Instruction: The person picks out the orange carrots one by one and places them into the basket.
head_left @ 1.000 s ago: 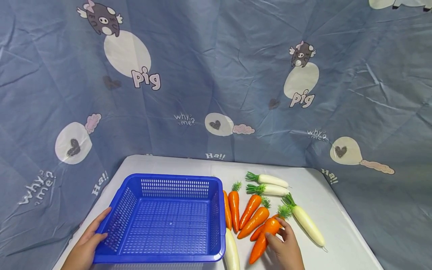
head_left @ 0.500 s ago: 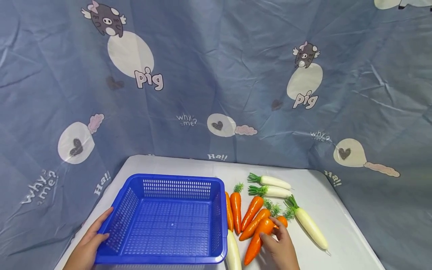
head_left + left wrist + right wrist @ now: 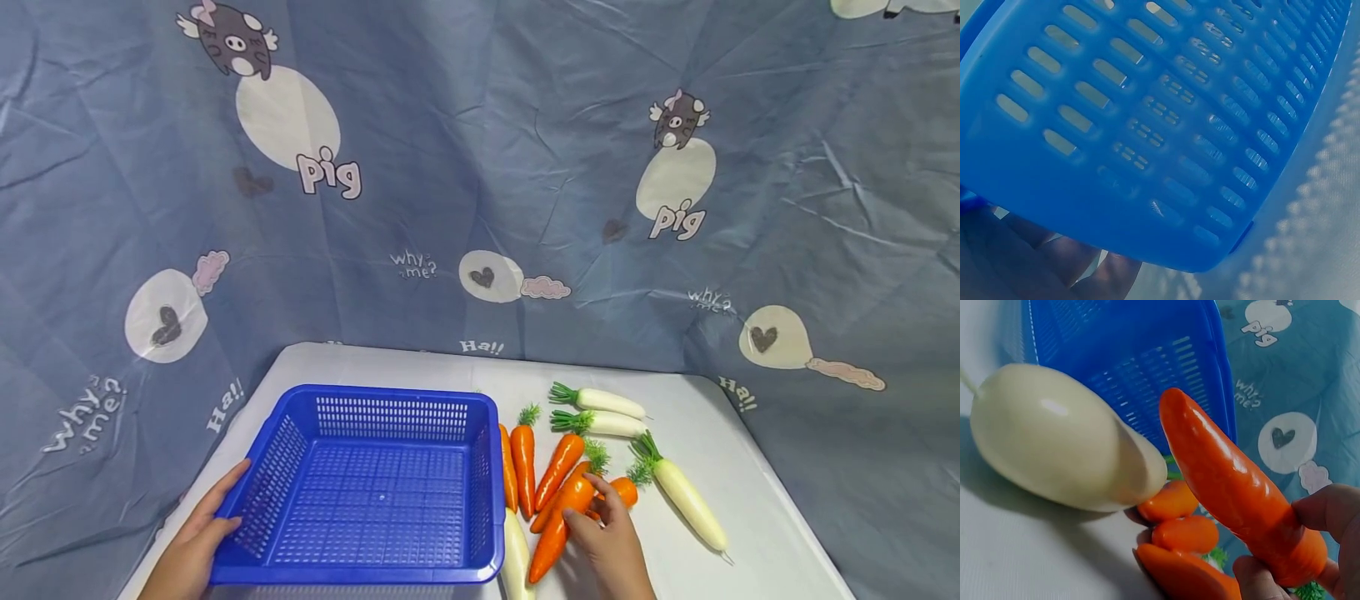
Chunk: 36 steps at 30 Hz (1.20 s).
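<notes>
A carrot [image 3: 556, 535] is at the basket's [image 3: 382, 508] 3 o'clock, pinched by its thick end in the right hand [image 3: 617, 542], likely for firmness (its tip, towards 7 o'clock, is free). The left hand [image 3: 187, 537] grips the basket's 9 o'clock side, presumably steadying it; 3 radishes [image 3: 686, 504] lie at the carrot's 1 to 3 o'clock.
</notes>
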Available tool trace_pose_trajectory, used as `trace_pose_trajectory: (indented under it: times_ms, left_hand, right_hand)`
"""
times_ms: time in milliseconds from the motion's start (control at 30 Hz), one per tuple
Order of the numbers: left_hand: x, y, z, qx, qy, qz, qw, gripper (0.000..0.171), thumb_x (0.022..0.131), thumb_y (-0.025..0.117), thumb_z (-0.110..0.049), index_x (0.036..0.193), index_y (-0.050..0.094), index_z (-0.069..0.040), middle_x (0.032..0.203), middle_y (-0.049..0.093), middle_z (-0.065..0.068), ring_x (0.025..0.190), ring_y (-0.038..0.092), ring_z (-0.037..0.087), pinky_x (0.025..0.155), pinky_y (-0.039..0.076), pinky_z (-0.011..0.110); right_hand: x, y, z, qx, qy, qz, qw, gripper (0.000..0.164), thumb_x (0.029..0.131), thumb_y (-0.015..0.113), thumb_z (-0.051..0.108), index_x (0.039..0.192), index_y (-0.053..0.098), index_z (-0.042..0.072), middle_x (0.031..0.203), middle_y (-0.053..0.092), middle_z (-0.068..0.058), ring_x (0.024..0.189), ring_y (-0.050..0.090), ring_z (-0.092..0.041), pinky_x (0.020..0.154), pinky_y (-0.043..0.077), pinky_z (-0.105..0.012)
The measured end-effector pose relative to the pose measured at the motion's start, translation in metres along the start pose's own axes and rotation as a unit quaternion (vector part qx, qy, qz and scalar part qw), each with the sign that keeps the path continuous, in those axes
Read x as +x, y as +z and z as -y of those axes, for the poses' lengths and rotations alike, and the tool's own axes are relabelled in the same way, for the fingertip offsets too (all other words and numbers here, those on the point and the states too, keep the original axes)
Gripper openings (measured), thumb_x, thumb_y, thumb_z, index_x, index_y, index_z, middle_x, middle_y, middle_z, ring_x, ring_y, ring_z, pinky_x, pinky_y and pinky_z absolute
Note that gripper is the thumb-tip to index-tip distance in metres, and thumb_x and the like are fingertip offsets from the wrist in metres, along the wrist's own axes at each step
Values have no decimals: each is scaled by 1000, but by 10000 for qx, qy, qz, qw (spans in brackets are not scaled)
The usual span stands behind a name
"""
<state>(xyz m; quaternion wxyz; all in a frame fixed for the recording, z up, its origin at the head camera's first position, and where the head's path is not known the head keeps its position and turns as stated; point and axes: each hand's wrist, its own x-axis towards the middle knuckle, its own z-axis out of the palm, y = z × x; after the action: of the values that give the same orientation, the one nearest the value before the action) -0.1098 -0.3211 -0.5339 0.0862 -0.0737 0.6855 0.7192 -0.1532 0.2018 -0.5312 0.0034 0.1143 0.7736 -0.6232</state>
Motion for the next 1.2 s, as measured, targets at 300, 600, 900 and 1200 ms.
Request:
trace_pose_trajectory:
  times_ms: [300, 600, 900, 1200]
  left_hand:
    - [-1, 1, -2, -29, -267, -134, 9995, 74, 106, 22, -3, 168, 7, -39, 157, 16, 9, 108, 68, 40, 77, 59, 60]
    - [-3, -2, 0, 245, 43, 32, 9997, 71, 108, 24, -3, 169, 6, -35, 159, 19, -7, 109, 67, 21, 79, 60, 50]
    - [0, -2, 4, 325, 577, 253, 9975, 71, 108, 24, 0, 170, 5, -30, 156, 21, -21, 110, 64, 6, 79, 60, 41]
    - [0, -5, 4, 459, 723, 308, 9958, 71, 108, 25, 1, 170, 6, -27, 154, 21, -27, 112, 61, 0, 81, 59, 37]
  right_hand:
    - [-3, 8, 9, 588, -84, 202, 9980, 68, 95, 73, 9, 155, 42, 6, 135, 58, -25, 106, 67, -24, 80, 59, -30]
    - [-7, 18, 22, 1029, -24, 440, 9937, 67, 95, 71, 6, 155, 43, 7, 130, 59, -21, 99, 65, -22, 76, 58, -32]
    - [-15, 25, 40, 1709, 186, 782, 9820, 64, 96, 70, 4, 154, 44, 9, 131, 55, -19, 109, 66, -25, 90, 59, -36]
    - [-16, 36, 51, 1616, -148, 1033, 9813, 65, 93, 71, 4, 152, 44, 7, 134, 55, -23, 110, 66, -27, 88, 60, -38]
